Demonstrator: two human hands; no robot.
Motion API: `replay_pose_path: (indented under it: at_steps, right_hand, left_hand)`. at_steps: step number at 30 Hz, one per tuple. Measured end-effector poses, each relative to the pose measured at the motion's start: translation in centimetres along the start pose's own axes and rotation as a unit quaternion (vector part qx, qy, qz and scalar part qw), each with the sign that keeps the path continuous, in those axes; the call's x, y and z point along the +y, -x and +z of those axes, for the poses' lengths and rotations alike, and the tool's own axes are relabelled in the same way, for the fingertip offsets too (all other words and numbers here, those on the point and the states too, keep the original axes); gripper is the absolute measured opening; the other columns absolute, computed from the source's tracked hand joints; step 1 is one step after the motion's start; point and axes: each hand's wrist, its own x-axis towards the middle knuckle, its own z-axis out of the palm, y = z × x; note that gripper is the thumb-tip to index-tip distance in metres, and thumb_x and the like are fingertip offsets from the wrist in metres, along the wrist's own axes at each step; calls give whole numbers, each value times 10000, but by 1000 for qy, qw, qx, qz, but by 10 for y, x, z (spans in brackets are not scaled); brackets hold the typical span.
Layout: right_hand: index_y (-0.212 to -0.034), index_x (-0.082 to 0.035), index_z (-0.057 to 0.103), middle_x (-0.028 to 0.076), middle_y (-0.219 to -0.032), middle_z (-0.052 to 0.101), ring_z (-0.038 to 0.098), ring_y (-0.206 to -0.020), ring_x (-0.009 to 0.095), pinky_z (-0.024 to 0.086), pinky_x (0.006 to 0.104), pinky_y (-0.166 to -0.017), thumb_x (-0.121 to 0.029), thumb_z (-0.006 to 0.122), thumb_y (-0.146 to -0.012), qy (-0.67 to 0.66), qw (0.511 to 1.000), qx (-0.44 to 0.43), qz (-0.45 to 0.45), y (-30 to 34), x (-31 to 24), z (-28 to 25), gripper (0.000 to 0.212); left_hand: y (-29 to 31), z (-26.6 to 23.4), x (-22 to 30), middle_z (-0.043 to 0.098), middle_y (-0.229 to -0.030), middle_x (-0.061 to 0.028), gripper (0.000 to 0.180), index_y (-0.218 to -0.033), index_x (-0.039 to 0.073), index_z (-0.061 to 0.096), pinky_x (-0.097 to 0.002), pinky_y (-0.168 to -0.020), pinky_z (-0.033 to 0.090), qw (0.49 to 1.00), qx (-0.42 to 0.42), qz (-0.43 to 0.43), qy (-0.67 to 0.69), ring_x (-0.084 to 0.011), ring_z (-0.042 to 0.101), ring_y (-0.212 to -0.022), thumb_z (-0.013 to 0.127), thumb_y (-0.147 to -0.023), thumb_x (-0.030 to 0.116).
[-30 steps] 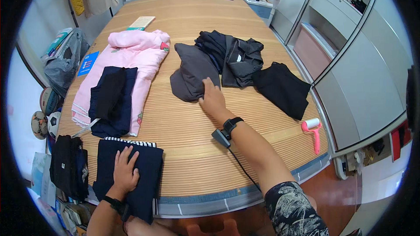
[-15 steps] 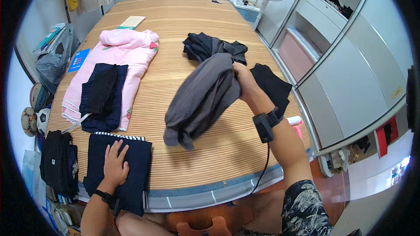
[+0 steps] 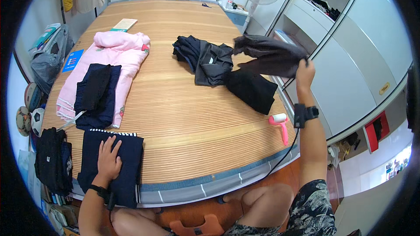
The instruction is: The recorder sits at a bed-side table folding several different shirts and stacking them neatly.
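My left hand (image 3: 109, 162) lies flat, fingers spread, on a folded navy garment (image 3: 131, 166) with a black-and-white striped edge at the mat's near left. On the right, my right hand (image 3: 305, 73) grips one end of a dark grey garment (image 3: 275, 54), raised and stretched out leftward over the mat's right edge. Just left of it lies a loose pile: a dark grey garment with a small pale label (image 3: 212, 67), a navy garment (image 3: 186, 51) and a black garment (image 3: 251, 89). The kind of garment in my right hand cannot be made out.
Left on the bamboo mat (image 3: 183, 126) lie a pink blanket (image 3: 120, 43) and dark folded clothes (image 3: 98, 91). A black clothes stack (image 3: 52, 161) stands at the near-left corner. The pink lint roller (image 3: 283, 126) lies near the right edge, beside a sliding-door wardrobe (image 3: 345, 78).
My right hand has swung the grey garment from mid-mat to the right and away from me, uncovering the labelled grey garment. My left hand stays on the navy garment.
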Motion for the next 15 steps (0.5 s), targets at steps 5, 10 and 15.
replay_pose_path:
  at_steps: [5, 10, 15]
  right_hand:
    - [-977, 50, 641, 299, -981, 634, 600, -951, 446, 484, 485, -853, -228, 567, -771, 305, 910, -278, 49, 69, 84, 34, 354]
    - [-1063, -22, 635, 214, -1087, 615, 578, -1027, 398, 465, 488, -900, -120, 568, -731, 106, 925, -355, -85, 138, 34, 138, 352]
    - [-1211, -40, 527, 180, -1213, 537, 521, -1100, 370, 467, 465, -921, -193, 620, -825, 78, 923, -330, -181, 191, 8, 241, 426]
  left_hand:
    - [0, -1, 0, 383, -1423, -173, 587, -1321, 58, 481, -509, -1149, 158, 1000, -14, -10, -4, -346, 314, -1352, 528, -741, 138]
    - [3, -4, -4, 377, -1418, -198, 600, -1314, 53, 477, -526, -1146, 154, 1000, -17, -7, -7, -370, 308, -1351, 520, -722, 140]
    - [-2, -2, -6, 380, -1410, -211, 598, -1301, 45, 481, -550, -1136, 161, 999, -38, -13, -8, -399, 323, -1335, 504, -713, 154]
